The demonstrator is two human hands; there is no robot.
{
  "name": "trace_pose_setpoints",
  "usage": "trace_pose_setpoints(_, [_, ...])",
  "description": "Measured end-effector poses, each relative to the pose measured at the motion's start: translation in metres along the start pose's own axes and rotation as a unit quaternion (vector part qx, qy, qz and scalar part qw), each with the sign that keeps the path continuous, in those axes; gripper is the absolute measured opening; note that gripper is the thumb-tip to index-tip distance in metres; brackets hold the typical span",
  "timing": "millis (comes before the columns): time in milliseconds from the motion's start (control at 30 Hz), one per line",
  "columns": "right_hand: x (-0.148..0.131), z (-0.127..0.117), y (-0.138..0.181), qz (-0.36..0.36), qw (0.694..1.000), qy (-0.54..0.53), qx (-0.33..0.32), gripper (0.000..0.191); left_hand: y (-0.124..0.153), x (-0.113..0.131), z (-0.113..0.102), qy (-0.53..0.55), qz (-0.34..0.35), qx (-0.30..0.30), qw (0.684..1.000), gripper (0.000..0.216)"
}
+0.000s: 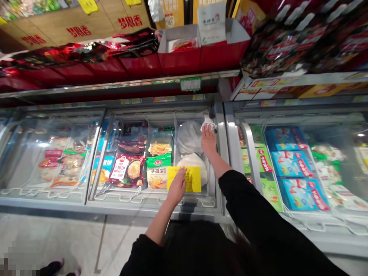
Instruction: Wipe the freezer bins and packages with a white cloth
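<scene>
My left hand point(177, 186) rests with fingers closed against a yellow sign point(189, 179) stuck on the glass lid point(161, 126) of a chest freezer. My right hand point(208, 141) reaches farther back over the same lid and presses a crumpled white cloth point(208, 124) to the glass near the freezer's right rear corner. Under the glass lie white plastic bags point(189, 140) and coloured packs of frozen food point(128, 168). Both arms wear black sleeves.
A second freezer point(290, 161) with blue boxes stands to the right, another glass lid point(54, 153) to the left. Above run shelves with red trays point(178, 57) of dark packets. A price tag point(190, 83) hangs on the shelf edge. Someone's shoes point(54, 266) show on the floor.
</scene>
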State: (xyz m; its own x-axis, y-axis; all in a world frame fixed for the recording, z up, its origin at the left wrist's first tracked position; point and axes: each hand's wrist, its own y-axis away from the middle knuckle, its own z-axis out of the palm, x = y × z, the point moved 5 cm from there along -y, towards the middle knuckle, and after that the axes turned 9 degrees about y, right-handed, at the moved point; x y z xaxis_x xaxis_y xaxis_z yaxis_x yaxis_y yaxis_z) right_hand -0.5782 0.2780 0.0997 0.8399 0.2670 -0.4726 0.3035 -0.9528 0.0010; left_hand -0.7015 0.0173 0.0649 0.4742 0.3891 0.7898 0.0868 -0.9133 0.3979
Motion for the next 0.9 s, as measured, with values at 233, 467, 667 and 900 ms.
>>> trace_pose_setpoints(233, [-0.001, -0.003, -0.078, 0.004, 1.0, 0.023, 0.013, 0.06, -0.007, -0.017, -0.004, 0.031, -0.029, 0.024, 0.999, 0.09])
trace_pose_setpoints(467, [0.001, 0.004, -0.024, 0.008, 0.999, 0.045, -0.02, 0.068, 0.008, -0.008, -0.011, 0.019, -0.031, 0.014, 0.999, 0.086])
trace_pose_setpoints(667, [0.002, 0.012, 0.123, 0.047, 0.998, 0.04, -0.032, 0.073, 0.026, -0.003, -0.015, -0.001, 0.003, -0.016, 1.0, 0.072])
trace_pose_setpoints(900, [0.001, 0.028, 0.292, 0.096, 0.992, 0.042, -0.075, 0.092, 0.056, -0.006, -0.023, -0.02, 0.055, -0.049, 0.997, 0.072])
